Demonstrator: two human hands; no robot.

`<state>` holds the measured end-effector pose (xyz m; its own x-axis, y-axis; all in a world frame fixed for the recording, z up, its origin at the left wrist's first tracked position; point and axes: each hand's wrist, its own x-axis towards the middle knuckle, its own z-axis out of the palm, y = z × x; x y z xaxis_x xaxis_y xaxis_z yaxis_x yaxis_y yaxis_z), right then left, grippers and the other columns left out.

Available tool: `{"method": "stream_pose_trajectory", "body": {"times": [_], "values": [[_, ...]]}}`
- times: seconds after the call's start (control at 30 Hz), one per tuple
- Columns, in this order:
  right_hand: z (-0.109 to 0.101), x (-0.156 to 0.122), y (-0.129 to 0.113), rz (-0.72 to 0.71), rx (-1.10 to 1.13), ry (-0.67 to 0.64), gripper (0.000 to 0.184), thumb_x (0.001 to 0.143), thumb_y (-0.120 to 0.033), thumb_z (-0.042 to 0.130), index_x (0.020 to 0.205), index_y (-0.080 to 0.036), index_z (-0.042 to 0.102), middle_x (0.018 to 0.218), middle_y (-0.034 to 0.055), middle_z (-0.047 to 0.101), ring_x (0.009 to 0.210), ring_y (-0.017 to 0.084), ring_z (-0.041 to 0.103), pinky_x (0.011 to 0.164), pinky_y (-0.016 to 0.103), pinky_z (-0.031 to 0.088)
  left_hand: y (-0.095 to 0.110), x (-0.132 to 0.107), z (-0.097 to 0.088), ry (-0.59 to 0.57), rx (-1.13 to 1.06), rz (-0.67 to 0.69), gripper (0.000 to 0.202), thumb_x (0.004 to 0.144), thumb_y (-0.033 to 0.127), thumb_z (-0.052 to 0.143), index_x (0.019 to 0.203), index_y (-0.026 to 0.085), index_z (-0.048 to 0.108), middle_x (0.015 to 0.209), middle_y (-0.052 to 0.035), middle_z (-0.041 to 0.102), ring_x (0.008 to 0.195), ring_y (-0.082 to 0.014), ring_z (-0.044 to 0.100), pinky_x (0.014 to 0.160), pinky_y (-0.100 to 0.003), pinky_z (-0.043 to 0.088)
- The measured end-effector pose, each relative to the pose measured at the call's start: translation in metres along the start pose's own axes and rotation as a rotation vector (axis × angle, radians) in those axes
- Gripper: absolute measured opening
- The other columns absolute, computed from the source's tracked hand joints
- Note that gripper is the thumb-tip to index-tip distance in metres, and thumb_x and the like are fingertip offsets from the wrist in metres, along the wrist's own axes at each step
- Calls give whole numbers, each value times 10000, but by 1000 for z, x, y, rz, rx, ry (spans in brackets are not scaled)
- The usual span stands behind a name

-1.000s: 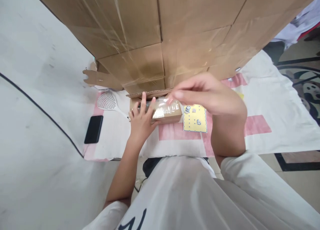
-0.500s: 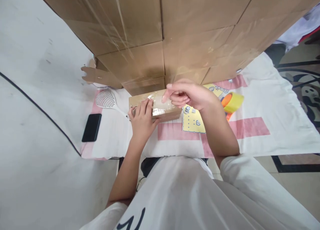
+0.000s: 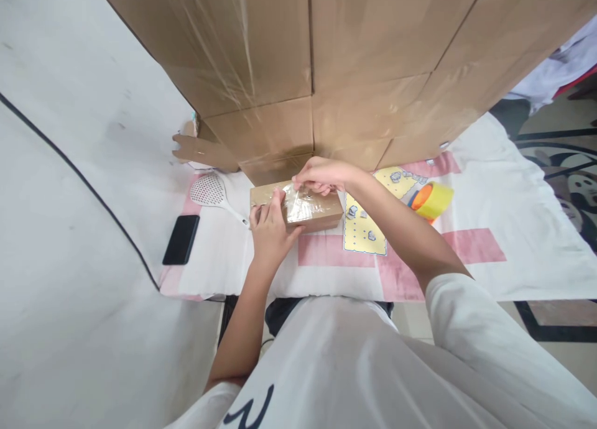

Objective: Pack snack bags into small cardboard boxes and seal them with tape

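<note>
A small cardboard box (image 3: 329, 208) lies on the cloth-covered table, with shiny clear tape (image 3: 301, 210) across its top. My left hand (image 3: 273, 230) grips the box at its left end, fingers on the top and thumb along the near side. At the far edge of the top, my right hand (image 3: 321, 175) has thumb and forefinger pinched together on the tape, the other fingers curled in. The exact spot under the fingertips is partly hidden. Left of the box lies a white slotted skimmer (image 3: 208, 191), its handle end close to my left hand.
Large stacked cartons (image 3: 364, 106) wrapped in film stand right behind the box. A black phone (image 3: 181, 239) lies at left near the wall. To the right are a yellow printed sheet (image 3: 366, 233) and a yellow tape roll (image 3: 438, 202) with orange inside. A black cable (image 3: 84, 174) runs along the wall.
My right hand has come down from above the box onto its top, and its thumb and forefinger have closed on the tape. My left hand stays on the box. The view has shifted slightly.
</note>
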<state>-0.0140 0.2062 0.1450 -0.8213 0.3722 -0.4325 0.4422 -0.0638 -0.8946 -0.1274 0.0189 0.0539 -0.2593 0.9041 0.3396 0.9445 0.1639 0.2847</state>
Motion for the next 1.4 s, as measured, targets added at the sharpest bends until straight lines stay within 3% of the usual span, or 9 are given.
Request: {"method": "stream_pose_trajectory", "body": {"times": [0.2, 0.33, 0.47, 0.67, 0.97, 1.1, 1.23, 1.4], "values": [[-9, -2, -6, -124, 100, 6, 114, 840, -117, 705, 738, -131, 656, 395, -98, 322, 388, 47, 234, 363, 191, 223, 0, 0, 1, 5, 3, -3, 1056, 830, 420, 769, 1639, 117, 162, 1508, -199, 567, 1340, -375, 551, 1194, -514, 253], [-19, -14, -10, -200, 229, -211, 97, 864, -170, 729, 820, -99, 680, 403, -118, 303, 381, 30, 200, 375, 174, 273, -1, -1, 2, 16, 16, 12, 1042, 830, 432, 773, 1629, 109, 189, 1490, -213, 578, 1338, -376, 557, 1188, -514, 269], [-21, -10, -8, -101, 172, -322, 79, 864, -149, 710, 825, -91, 673, 406, -118, 298, 384, 27, 191, 381, 167, 267, -2, -1, 4, 35, 38, 23, 1030, 827, 454, 777, 1614, 97, 217, 1491, -228, 571, 1334, -381, 559, 1180, -513, 282], [-13, 13, -6, 87, -36, -134, 175, 851, -57, 660, 708, -130, 591, 396, -105, 300, 384, 40, 217, 374, 181, 210, -1, -3, 4, 42, 30, 29, 1019, 852, 426, 757, 1633, 151, 164, 1527, -174, 558, 1341, -357, 560, 1186, -502, 263], [-3, 14, -9, 134, -205, 15, 195, 827, -129, 749, 725, -157, 585, 433, -110, 281, 406, 40, 208, 395, 204, 155, 0, -2, 2, 34, 42, 25, 944, 861, 432, 739, 1621, 159, 250, 1539, -172, 546, 1356, -361, 553, 1179, -503, 292], [2, 14, -10, 100, -353, 63, 182, 798, -152, 758, 711, -169, 599, 445, -101, 274, 423, 55, 232, 417, 229, 191, 0, -3, 2, 39, 48, 47, 878, 877, 418, 723, 1604, 161, 305, 1527, -175, 557, 1378, -341, 537, 1167, -499, 294], [4, 16, -8, 19, -548, 152, 42, 760, -145, 720, 742, -169, 691, 497, -33, 471, 452, 99, 391, 462, 271, 301, 0, -4, 0, 33, 100, 114, 706, 905, 423, 694, 1547, 252, 452, 1573, -139, 516, 1415, -337, 498, 1145, -519, 293], [-2, 19, -6, -128, -646, 216, 81, 710, -104, 716, 767, -159, 732, 765, 36, 706, 696, 142, 589, 631, 262, 426, 0, -7, -1, 31, 177, 164, 521, 947, 416, 639, 1462, 363, 574, 1618, -114, 462, 1435, -346, 470, 1118, -558, 289]]}}
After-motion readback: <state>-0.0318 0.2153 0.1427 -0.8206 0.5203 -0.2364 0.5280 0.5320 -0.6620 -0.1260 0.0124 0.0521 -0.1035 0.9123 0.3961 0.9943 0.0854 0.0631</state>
